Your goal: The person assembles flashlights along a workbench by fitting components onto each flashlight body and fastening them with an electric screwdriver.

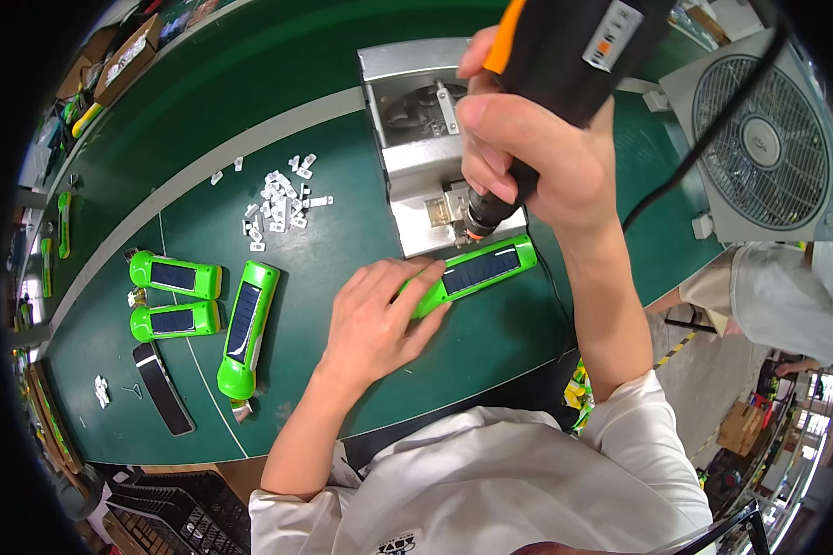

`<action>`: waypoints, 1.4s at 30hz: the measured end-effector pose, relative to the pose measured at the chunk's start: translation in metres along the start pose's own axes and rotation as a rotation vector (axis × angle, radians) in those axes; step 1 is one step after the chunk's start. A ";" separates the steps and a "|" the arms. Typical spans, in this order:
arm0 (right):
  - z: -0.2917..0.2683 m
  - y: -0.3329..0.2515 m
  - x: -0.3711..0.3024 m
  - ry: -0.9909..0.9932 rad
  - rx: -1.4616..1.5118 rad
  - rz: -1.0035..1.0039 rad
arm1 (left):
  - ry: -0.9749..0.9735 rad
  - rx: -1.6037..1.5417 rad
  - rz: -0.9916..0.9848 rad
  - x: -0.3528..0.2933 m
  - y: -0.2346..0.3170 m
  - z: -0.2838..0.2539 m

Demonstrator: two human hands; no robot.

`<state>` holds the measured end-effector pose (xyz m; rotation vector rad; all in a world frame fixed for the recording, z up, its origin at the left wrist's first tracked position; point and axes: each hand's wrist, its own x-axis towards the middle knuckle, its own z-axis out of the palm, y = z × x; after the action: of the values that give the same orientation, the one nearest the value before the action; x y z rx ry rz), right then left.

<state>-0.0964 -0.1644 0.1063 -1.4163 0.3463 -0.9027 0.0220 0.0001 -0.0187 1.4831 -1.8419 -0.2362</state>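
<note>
My right hand (541, 153) is wrapped round a black and orange electric screwdriver (565, 55), its cord trailing off to the right. The tip points down at the front of a metal screw feeder (416, 176); whether it touches is hard to tell. On the table just below, my left hand (375, 314) grips one end of a bright green flashlight (481, 270) with a dark solar panel facing up. My left fingers cover that end. Further left lie another long green flashlight (247, 328) and two more green flashlights (174, 275), partly overlapping at the side.
A pile of small white plastic parts (282, 201) lies left of the feeder. A black phone (164, 388) rests at the table's left. At the right stands a grey box fan (759, 139), with another person's white shirt (787, 301) beyond it. Black crates (176, 513) sit below the table's left edge.
</note>
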 end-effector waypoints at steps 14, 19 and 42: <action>0.003 0.002 -0.035 -0.111 0.044 -0.146 | 0.050 -0.090 -0.055 -0.005 -0.002 0.004; 0.007 0.019 -0.039 -0.075 0.030 -0.119 | 0.043 -0.074 -0.035 -0.007 -0.005 0.004; 0.008 0.045 -0.052 -0.267 -0.138 -0.190 | 0.069 -0.092 -0.058 -0.003 0.002 -0.002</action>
<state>-0.1086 -0.1261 0.0500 -1.6965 0.0735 -0.8409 0.0218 0.0042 -0.0177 1.4650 -1.7122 -0.2899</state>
